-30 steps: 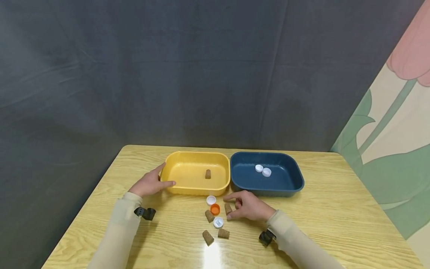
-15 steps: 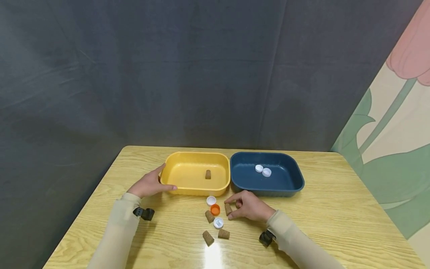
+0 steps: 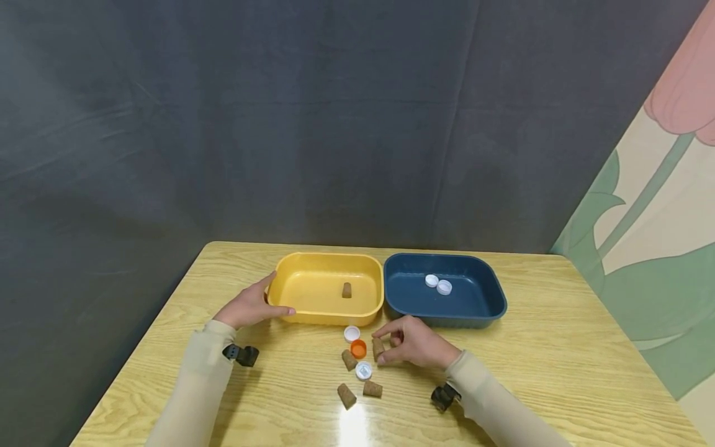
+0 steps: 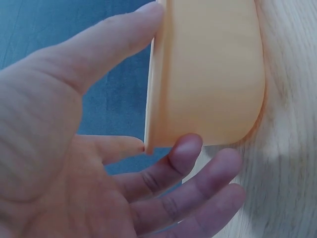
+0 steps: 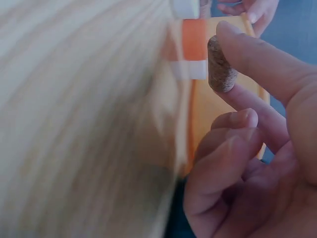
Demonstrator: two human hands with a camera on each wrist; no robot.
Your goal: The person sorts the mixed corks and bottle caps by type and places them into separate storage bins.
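In the head view my left hand [image 3: 249, 307] holds the left end of the yellow tray [image 3: 321, 318], thumb along the front rim; the left wrist view shows my thumb and fingertips against the tray [image 4: 213, 74]. My right hand [image 3: 416, 343] pinches a brown cork [image 3: 378, 349] by its ends between thumb and index finger, low over the table; the other fingers are curled, as the right wrist view of the cork [image 5: 221, 67] shows. Left of it lie a white cap [image 3: 352, 334], an orange cap [image 3: 359, 349], another cork [image 3: 349, 359] and a second white cap [image 3: 364, 371].
A blue tray [image 3: 447, 320] with two white caps [image 3: 438, 284] stands against the yellow tray's right side. One cork [image 3: 347, 290] is inside the yellow tray. Two more corks [image 3: 346, 396] [image 3: 372, 389] lie nearer the table's front. A dark curtain hangs behind.
My right index fingertip has come down slightly onto the cork, which sits a touch further left. My left thumb has slid a little rightward along the yellow tray's front rim.
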